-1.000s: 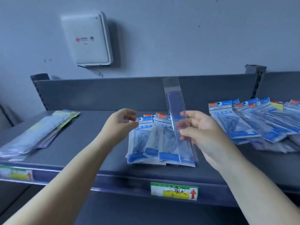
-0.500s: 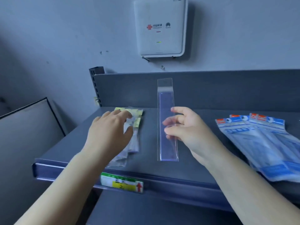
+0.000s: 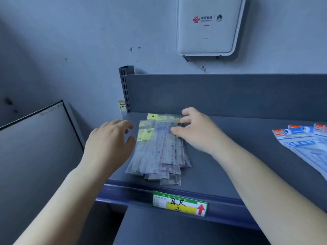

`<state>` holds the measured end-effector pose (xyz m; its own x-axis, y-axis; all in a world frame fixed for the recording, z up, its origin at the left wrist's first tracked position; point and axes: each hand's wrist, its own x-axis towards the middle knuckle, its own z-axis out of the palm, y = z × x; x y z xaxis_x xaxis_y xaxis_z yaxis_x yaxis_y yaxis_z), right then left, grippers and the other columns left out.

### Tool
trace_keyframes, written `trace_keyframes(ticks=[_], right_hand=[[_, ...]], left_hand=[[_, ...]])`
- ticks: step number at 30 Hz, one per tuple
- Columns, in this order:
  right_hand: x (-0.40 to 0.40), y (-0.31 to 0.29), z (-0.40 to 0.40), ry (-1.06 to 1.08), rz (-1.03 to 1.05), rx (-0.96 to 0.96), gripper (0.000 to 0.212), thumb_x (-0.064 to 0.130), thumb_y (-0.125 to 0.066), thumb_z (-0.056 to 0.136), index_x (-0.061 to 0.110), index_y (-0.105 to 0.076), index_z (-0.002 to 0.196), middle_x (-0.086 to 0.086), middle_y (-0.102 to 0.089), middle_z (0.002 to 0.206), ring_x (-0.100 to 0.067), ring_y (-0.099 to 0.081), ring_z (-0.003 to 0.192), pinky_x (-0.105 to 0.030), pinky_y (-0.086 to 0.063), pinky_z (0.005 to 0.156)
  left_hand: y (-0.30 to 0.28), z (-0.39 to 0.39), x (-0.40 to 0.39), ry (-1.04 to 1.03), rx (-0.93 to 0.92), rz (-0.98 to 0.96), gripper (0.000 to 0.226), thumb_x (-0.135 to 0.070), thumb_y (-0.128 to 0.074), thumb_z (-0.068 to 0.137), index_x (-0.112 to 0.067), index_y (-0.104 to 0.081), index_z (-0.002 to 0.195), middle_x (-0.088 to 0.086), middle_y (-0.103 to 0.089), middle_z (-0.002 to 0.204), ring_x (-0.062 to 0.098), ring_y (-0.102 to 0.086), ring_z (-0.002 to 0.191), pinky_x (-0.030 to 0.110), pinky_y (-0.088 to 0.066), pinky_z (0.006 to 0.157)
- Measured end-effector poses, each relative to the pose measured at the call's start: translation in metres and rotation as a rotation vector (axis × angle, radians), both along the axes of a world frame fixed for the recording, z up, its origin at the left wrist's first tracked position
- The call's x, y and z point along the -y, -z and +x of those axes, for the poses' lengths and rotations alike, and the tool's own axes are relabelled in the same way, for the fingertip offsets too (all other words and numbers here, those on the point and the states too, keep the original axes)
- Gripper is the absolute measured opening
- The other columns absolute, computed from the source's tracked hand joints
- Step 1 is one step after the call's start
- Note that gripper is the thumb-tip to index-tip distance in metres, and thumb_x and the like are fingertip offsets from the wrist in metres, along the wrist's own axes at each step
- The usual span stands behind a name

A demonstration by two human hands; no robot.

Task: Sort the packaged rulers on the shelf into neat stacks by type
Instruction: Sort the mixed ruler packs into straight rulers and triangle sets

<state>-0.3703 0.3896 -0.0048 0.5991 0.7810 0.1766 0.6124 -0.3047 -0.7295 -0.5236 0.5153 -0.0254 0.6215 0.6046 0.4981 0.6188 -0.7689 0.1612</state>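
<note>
A fanned stack of clear-packaged straight rulers (image 3: 159, 149) with yellow header tags lies at the left end of the dark shelf (image 3: 221, 174). My right hand (image 3: 198, 131) is at the stack's upper right edge, thumb and curled fingers pinching the top ruler packet there. My left hand (image 3: 109, 140) hovers just left of the stack with relaxed, spread fingers, its thumb close to the stack's left edge and holding nothing. Blue-and-white geometry-set packets (image 3: 302, 144) lie fanned at the right end of the shelf.
A green and yellow price label (image 3: 179, 205) is clipped to the shelf's front lip. The shelf's back panel (image 3: 230, 94) and slotted upright post (image 3: 126, 89) stand behind the stack. A white wall box (image 3: 208, 25) hangs above. A framed board (image 3: 35, 138) leans at the left.
My view swung left. My right hand carried the single clear ruler packet leftwards and lowered it onto the straight-ruler stack. My left hand shifted off the stack to its left side.
</note>
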Motion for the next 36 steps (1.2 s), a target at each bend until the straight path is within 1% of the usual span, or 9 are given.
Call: trace_keyframes(ticks=[5,9,15,18,21,25,28,30,36], right_hand=[[0.028,-0.001,0.014,0.044,-0.036,0.27,0.032,0.028,-0.053,0.09,0.02,-0.051,0.121,0.005,-0.054,0.118,-0.012,-0.049,0.104,-0.026,-0.04,0.083],[0.062,0.002,0.037,0.125,-0.057,0.474,0.029,0.03,-0.049,0.092,0.022,-0.052,0.119,0.008,-0.053,0.115,-0.014,-0.048,0.103,-0.032,-0.045,0.081],[0.14,-0.002,0.082,0.218,-0.117,0.652,0.03,0.031,-0.044,0.094,0.022,-0.05,0.122,0.007,-0.052,0.116,-0.016,-0.045,0.111,-0.03,-0.041,0.079],[0.186,0.0,0.109,0.271,-0.16,0.69,0.027,0.029,-0.042,0.095,0.02,-0.051,0.118,0.005,-0.053,0.114,-0.018,-0.045,0.11,-0.03,-0.04,0.077],[0.239,0.002,0.138,0.31,-0.227,0.724,0.024,0.028,-0.042,0.094,0.019,-0.052,0.114,0.004,-0.053,0.113,-0.019,-0.045,0.11,-0.032,-0.042,0.081],[0.315,0.004,0.174,0.361,-0.284,0.764,0.025,0.029,-0.042,0.094,0.019,-0.051,0.115,0.003,-0.053,0.114,-0.02,-0.044,0.111,-0.032,-0.038,0.081],[0.371,0.005,0.198,0.403,-0.315,0.77,0.027,0.031,-0.044,0.093,0.019,-0.051,0.117,0.002,-0.053,0.117,-0.021,-0.043,0.115,-0.033,-0.038,0.085],[0.406,0.007,0.213,0.431,-0.337,0.768,0.028,0.032,-0.045,0.093,0.019,-0.051,0.117,0.002,-0.052,0.119,-0.021,-0.042,0.116,-0.033,-0.037,0.086],[0.498,0.013,0.252,0.511,-0.373,0.704,0.028,0.034,-0.044,0.093,0.021,-0.052,0.116,0.004,-0.054,0.118,-0.021,-0.044,0.115,-0.033,-0.039,0.086]], left_hand=[[-0.004,0.027,0.02,0.07,-0.022,0.043,0.032,-0.029,-0.05,0.091,-0.022,-0.056,0.122,-0.005,-0.06,0.118,0.021,-0.053,0.11,0.032,-0.037,0.088],[-0.008,0.064,0.052,0.127,-0.075,0.097,0.032,-0.033,-0.044,0.093,-0.027,-0.052,0.124,-0.009,-0.057,0.12,0.018,-0.049,0.113,0.03,-0.033,0.09],[-0.01,0.132,0.128,0.25,-0.084,0.157,0.034,-0.034,-0.042,0.093,-0.027,-0.05,0.126,-0.008,-0.055,0.122,0.019,-0.048,0.113,0.03,-0.033,0.091],[-0.009,0.169,0.175,0.32,-0.087,0.179,0.034,-0.033,-0.04,0.093,-0.026,-0.051,0.124,-0.008,-0.056,0.12,0.019,-0.05,0.11,0.029,-0.034,0.088],[-0.008,0.206,0.228,0.372,-0.067,0.189,0.03,-0.03,-0.04,0.091,-0.021,-0.057,0.115,-0.005,-0.059,0.111,0.022,-0.053,0.103,0.029,-0.034,0.081],[-0.008,0.254,0.301,0.456,-0.056,0.176,0.034,-0.031,-0.04,0.09,-0.02,-0.059,0.117,-0.003,-0.061,0.11,0.025,-0.054,0.102,0.03,-0.034,0.081],[-0.007,0.286,0.355,0.505,-0.058,0.196,0.032,-0.028,-0.043,0.084,-0.015,-0.063,0.105,0.001,-0.064,0.1,0.029,-0.058,0.095,0.033,-0.036,0.076],[-0.005,0.307,0.388,0.529,-0.065,0.196,0.026,-0.026,-0.048,0.088,-0.017,-0.061,0.109,-0.001,-0.062,0.106,0.026,-0.055,0.101,0.033,-0.037,0.081],[-0.006,0.354,0.473,0.597,-0.115,0.221,0.03,-0.033,-0.042,0.092,-0.022,-0.054,0.118,-0.006,-0.057,0.116,0.021,-0.051,0.109,0.03,-0.035,0.088]])
